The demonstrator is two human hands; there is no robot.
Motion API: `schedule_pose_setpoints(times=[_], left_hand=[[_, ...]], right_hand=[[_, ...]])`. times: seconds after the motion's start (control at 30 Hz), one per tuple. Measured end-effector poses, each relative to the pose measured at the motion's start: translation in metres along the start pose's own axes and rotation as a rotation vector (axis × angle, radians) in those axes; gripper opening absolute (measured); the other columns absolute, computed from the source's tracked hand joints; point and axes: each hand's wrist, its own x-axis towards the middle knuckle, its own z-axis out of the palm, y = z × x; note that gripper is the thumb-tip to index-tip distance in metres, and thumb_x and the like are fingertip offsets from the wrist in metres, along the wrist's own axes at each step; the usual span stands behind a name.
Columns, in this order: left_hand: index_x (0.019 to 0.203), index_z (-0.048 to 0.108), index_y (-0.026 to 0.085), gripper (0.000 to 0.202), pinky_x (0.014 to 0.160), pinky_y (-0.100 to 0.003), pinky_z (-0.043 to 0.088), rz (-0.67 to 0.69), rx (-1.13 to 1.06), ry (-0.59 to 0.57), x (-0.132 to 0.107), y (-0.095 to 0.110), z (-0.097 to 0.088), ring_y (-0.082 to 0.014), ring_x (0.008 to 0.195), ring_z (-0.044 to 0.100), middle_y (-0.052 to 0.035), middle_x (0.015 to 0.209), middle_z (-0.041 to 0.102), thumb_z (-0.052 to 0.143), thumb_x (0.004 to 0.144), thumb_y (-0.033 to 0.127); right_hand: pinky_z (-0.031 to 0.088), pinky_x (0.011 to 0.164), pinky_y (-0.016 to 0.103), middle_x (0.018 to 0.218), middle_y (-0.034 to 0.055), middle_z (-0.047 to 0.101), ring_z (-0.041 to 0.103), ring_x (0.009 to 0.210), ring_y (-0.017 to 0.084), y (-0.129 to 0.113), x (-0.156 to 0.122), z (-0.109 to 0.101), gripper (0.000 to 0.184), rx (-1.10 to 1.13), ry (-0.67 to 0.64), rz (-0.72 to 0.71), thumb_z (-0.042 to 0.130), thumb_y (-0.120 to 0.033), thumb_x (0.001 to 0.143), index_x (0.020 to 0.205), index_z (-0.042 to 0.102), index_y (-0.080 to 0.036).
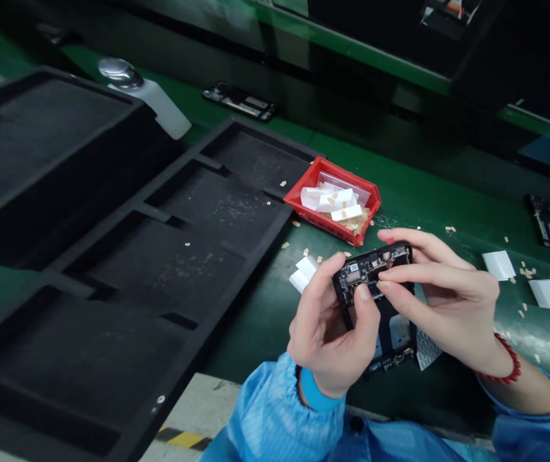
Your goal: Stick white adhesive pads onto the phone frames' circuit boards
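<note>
Both hands hold an opened black phone body (381, 301) with its circuit board showing, above the green mat. My left hand (332, 324) wraps round its left edge, thumb pressed on the board. My right hand (443, 295) grips the top and right side, its fingers pinched over the upper part of the board. A red bead bracelet (506, 362) sits on the right wrist. Whether the right fingertips hold a small part I cannot make out.
A red bin (366, 208) of white strips stands just beyond the hands. A long black foam tray (169, 256) with empty pockets lies to the left, another black tray (38, 147) behind it. White paper pieces (498, 264) and brown scraps litter the mat. A white bottle (154, 99) stands at the back.
</note>
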Motion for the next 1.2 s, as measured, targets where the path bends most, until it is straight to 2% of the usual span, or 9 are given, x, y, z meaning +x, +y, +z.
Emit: schedule_pose_setpoints(times=[0.17, 0.4, 0.57, 0.73, 0.87, 0.93, 1.0, 1.1, 1.2], left_hand=[[0.12, 0.069, 0.016, 0.047, 0.068, -0.017, 0.064, -0.002, -0.019, 0.011, 0.0, 0.0, 0.0, -0.0127, 0.071, 0.078, -0.0015, 0.094, 0.082, 0.069, 0.076, 0.0], [0.119, 0.069, 0.017, 0.048, 0.069, -0.015, 0.063, -0.013, -0.03, 0.025, 0.0, 0.001, 0.001, -0.011, 0.071, 0.078, 0.0002, 0.093, 0.082, 0.069, 0.075, -0.002], [0.119, 0.069, 0.017, 0.046, 0.067, -0.017, 0.064, -0.036, -0.02, 0.015, 0.0, 0.001, 0.0, -0.0125, 0.07, 0.078, -0.0002, 0.093, 0.082, 0.07, 0.076, 0.001], [0.119, 0.071, 0.017, 0.039, 0.06, -0.017, 0.063, -0.116, -0.008, 0.03, -0.001, 0.004, -0.001, -0.0136, 0.066, 0.078, -0.0007, 0.089, 0.082, 0.07, 0.081, 0.007], [0.127, 0.069, 0.019, 0.036, 0.072, -0.019, 0.064, -0.094, -0.137, 0.006, -0.003, 0.0, -0.003, -0.0167, 0.085, 0.079, -0.0042, 0.108, 0.081, 0.065, 0.091, 0.015], [0.136, 0.064, 0.02, 0.042, 0.084, -0.023, 0.064, -0.081, -0.192, -0.077, -0.003, -0.005, -0.005, -0.0203, 0.101, 0.077, -0.007, 0.123, 0.076, 0.063, 0.094, 0.018], [0.145, 0.055, 0.022, 0.053, 0.094, -0.027, 0.061, -0.128, -0.194, -0.185, -0.001, -0.011, -0.005, -0.0228, 0.114, 0.073, -0.0088, 0.135, 0.07, 0.065, 0.093, 0.018], [0.148, 0.049, 0.023, 0.061, 0.098, -0.028, 0.059, -0.197, -0.187, -0.262, 0.005, -0.018, -0.003, -0.0216, 0.117, 0.071, -0.0091, 0.133, 0.071, 0.068, 0.091, 0.015], [0.146, 0.047, 0.024, 0.062, 0.091, -0.029, 0.061, -0.218, -0.206, -0.19, 0.013, -0.019, 0.0, -0.0183, 0.103, 0.075, -0.0064, 0.118, 0.075, 0.071, 0.089, 0.015]], right_hand=[[0.061, 0.09, 0.027, 0.12, 0.0057, 0.073, 0.069, 0.114, 0.017, 0.002, 0.0, -0.002, 0.026, 0.045, -0.025, 0.083, 0.073, -0.003, 0.085, 0.098, 0.079, -0.024], [0.061, 0.09, 0.028, 0.12, 0.0044, 0.074, 0.07, 0.111, 0.017, 0.002, 0.0, -0.001, 0.024, 0.032, -0.021, 0.084, 0.073, -0.004, 0.085, 0.096, 0.079, -0.025], [0.061, 0.092, 0.028, 0.117, 0.0044, 0.075, 0.071, 0.11, 0.017, 0.004, 0.001, 0.0, 0.022, 0.001, 0.008, 0.078, 0.075, -0.005, 0.084, 0.094, 0.079, -0.025], [0.062, 0.092, 0.022, 0.121, 0.0024, 0.074, 0.069, 0.116, 0.014, 0.006, 0.003, -0.006, 0.025, 0.247, -0.08, 0.206, 0.071, -0.005, 0.087, 0.096, 0.078, -0.027], [0.061, 0.096, 0.026, 0.122, 0.0045, 0.072, 0.067, 0.12, 0.016, 0.008, -0.001, 0.0, 0.026, 0.27, -0.068, 0.183, 0.073, -0.004, 0.085, 0.1, 0.077, -0.026], [0.06, 0.099, 0.03, 0.117, 0.006, 0.073, 0.067, 0.118, 0.017, 0.011, 0.0, 0.008, 0.021, 0.232, -0.002, 0.168, 0.073, -0.005, 0.085, 0.095, 0.075, -0.024], [0.058, 0.103, 0.035, 0.114, 0.0074, 0.074, 0.068, 0.118, 0.019, 0.016, 0.003, 0.012, 0.014, 0.217, 0.048, 0.157, 0.073, -0.009, 0.086, 0.091, 0.074, -0.022], [0.055, 0.109, 0.039, 0.126, 0.0087, 0.072, 0.065, 0.125, 0.022, 0.025, 0.007, -0.005, 0.013, 0.23, 0.042, 0.148, 0.074, -0.02, 0.088, 0.101, 0.072, -0.022], [0.047, 0.117, 0.042, 0.144, 0.007, 0.062, 0.057, 0.136, 0.021, 0.03, -0.009, -0.046, 0.021, 0.065, -0.012, 0.12, 0.071, -0.023, 0.092, 0.113, 0.072, -0.025]])
